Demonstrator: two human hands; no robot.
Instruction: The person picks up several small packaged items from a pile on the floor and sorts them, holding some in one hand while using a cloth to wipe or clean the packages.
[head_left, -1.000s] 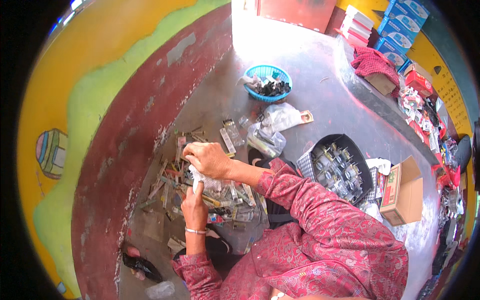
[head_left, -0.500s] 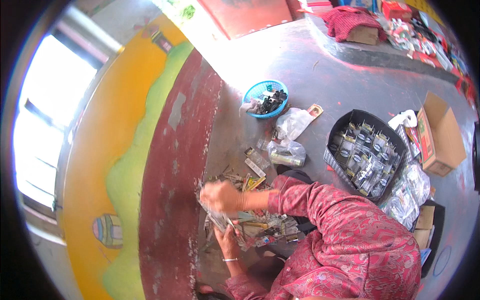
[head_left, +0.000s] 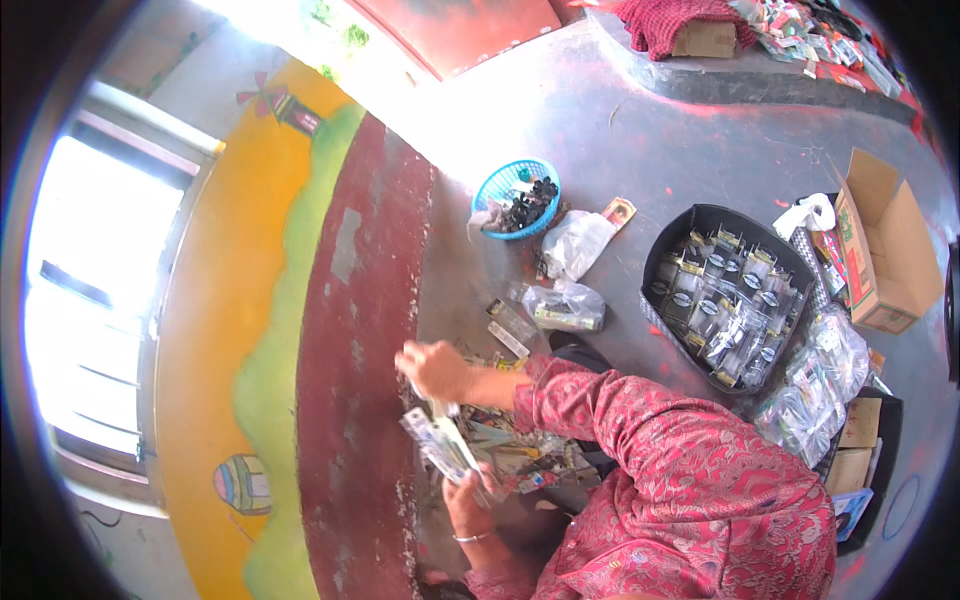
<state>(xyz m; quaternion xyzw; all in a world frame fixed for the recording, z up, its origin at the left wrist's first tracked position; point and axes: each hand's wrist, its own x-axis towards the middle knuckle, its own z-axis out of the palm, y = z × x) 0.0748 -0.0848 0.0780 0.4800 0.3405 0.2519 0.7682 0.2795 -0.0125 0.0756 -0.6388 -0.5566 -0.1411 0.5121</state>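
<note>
Head view: your left hand [head_left: 467, 505] clasps slim packets [head_left: 440, 445] over the loose heap [head_left: 528, 450]; your right hand [head_left: 435, 370] hovers at their far end — too blurred to tell its grip; plenty lies loose, I'd judge — while clear packs [head_left: 712, 308] already fill the black basket [head_left: 670, 343].

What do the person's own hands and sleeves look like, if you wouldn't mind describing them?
The left hand is ungloved and wears a thin, silvery bracelet. The right hand is also ungloved, though too blurred to make out any ring. The sleeves are pinkish red with a paler, ornate, swirling pattern, and leave part of each forearm bare.
</note>
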